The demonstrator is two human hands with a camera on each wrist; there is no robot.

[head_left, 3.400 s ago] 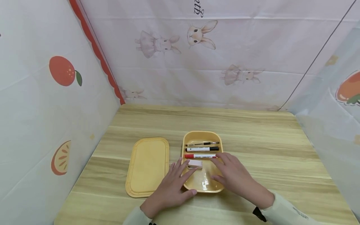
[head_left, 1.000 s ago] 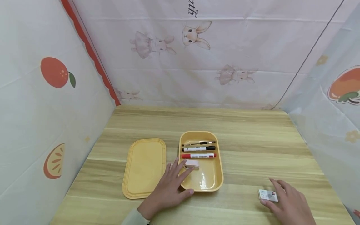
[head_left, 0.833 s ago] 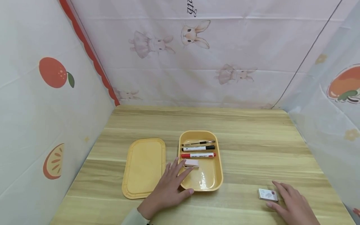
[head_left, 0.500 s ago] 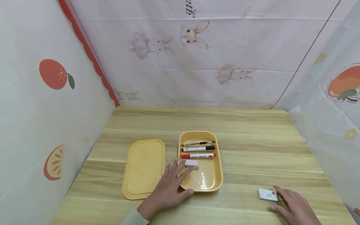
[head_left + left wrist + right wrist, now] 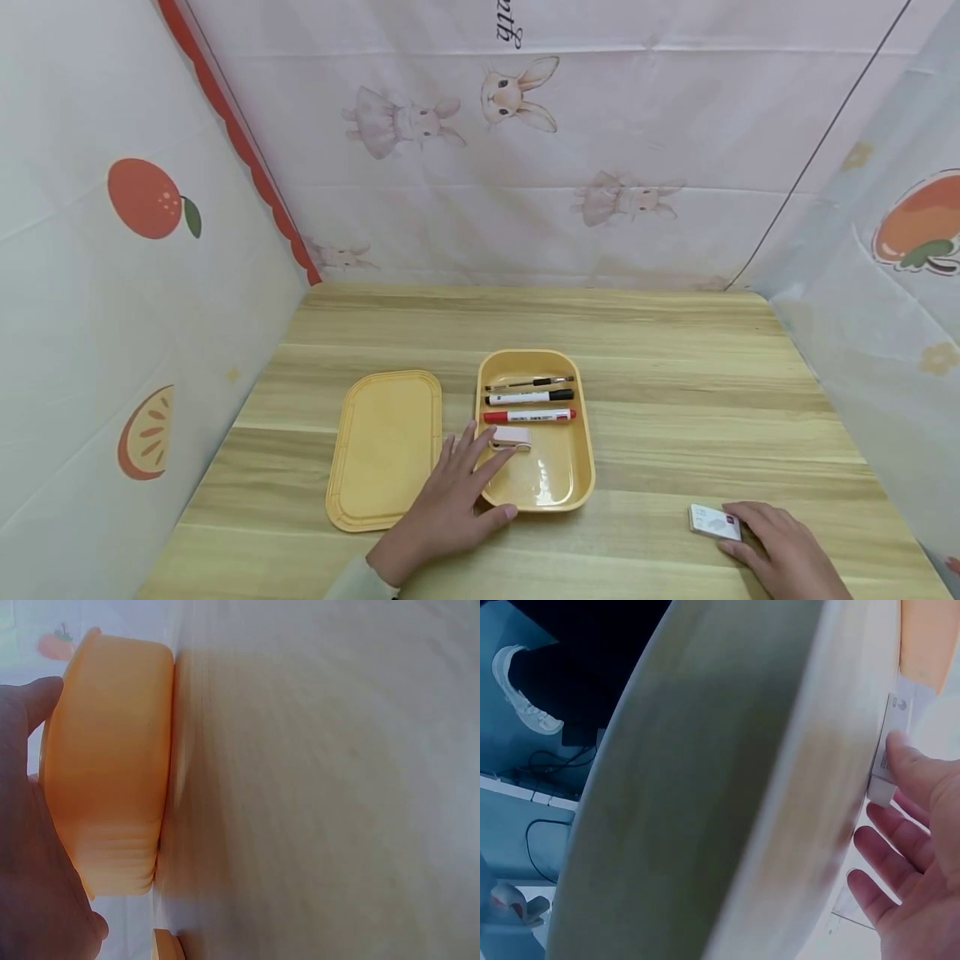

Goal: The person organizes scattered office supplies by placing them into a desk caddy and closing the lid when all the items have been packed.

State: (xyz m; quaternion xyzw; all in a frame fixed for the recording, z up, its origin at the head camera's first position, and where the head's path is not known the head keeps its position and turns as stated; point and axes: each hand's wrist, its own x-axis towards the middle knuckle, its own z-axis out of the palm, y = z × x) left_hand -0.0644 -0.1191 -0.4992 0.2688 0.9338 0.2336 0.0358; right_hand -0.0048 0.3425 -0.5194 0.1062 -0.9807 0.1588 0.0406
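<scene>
A yellow box (image 5: 587, 450) stands at the middle of the table, its top uncovered. In it lie a pen (image 5: 529, 383), a black-capped marker (image 5: 529, 397), a red-capped marker (image 5: 529, 416) and a small pink stapler (image 5: 512, 436). My left hand (image 5: 453, 500) rests over the box's near-left rim with fingers spread, two fingertips by the stapler; in the left wrist view the hand (image 5: 37, 817) lies along the rim. At the right, my right hand (image 5: 783, 546) pinches the right end of a small white box (image 5: 708, 522) between thumb and forefinger. The box lies flat on the table.
A yellow lid (image 5: 386, 450) lies flat on the wooden table (image 5: 675, 350), left of the box. Printed cloth walls (image 5: 480, 217) border the table at the back and both sides. The table's near edge (image 5: 765, 802) shows in the right wrist view.
My right hand has left the yellow box and moved right to the small white box. It drew slightly back from it, then took its right end. My left hand stays put.
</scene>
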